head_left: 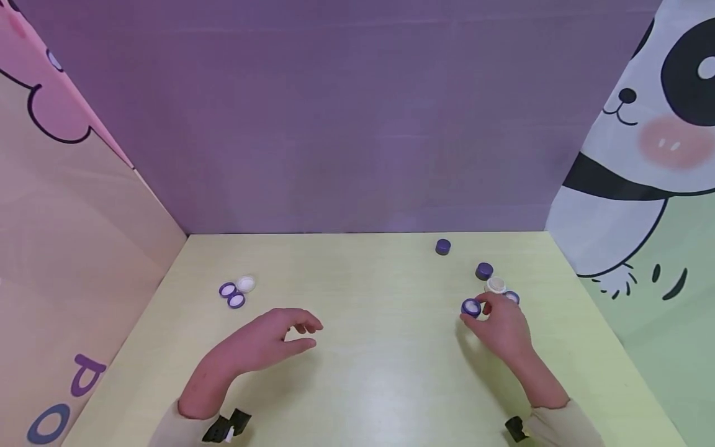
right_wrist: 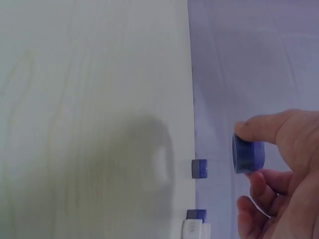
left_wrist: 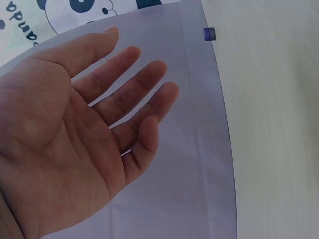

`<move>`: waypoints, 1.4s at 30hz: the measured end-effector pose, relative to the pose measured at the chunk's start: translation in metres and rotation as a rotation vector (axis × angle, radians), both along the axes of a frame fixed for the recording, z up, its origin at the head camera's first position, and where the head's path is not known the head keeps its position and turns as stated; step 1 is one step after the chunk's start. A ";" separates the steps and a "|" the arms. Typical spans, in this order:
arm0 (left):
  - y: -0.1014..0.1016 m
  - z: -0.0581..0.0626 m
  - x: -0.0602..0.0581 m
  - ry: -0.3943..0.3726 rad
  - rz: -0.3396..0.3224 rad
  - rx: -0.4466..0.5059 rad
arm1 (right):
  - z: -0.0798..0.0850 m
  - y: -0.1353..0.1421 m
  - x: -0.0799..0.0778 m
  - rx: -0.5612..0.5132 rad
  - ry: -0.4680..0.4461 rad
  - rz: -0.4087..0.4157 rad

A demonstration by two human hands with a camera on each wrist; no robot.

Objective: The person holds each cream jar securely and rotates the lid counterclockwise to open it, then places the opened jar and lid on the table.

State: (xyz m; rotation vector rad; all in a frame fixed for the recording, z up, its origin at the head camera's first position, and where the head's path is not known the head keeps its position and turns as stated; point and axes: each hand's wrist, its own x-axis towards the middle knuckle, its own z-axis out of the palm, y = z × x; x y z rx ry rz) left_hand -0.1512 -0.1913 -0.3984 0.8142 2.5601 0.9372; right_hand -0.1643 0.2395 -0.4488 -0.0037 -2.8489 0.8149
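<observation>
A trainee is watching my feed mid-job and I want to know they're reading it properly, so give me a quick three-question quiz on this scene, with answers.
1. True or false: the left hand is gripping a round piece.
2. How many small pieces sit grouped on the left side of the table?
a) two
b) three
c) five
3. What does the right hand hold, and how?

Key
1. False; the left wrist view shows its palm bare.
2. b; one white piece and two purple-rimmed ones.
3. A purple-rimmed round piece with a pale face, pinched between thumb and fingers.
</observation>
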 end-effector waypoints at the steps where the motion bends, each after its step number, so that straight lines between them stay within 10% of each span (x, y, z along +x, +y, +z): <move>1: 0.000 0.001 0.002 0.003 0.000 -0.003 | 0.001 0.002 -0.001 0.002 -0.024 -0.008; 42: -0.008 -0.008 0.022 -0.033 0.022 0.002 | -0.025 0.047 -0.027 -0.015 -0.165 -0.172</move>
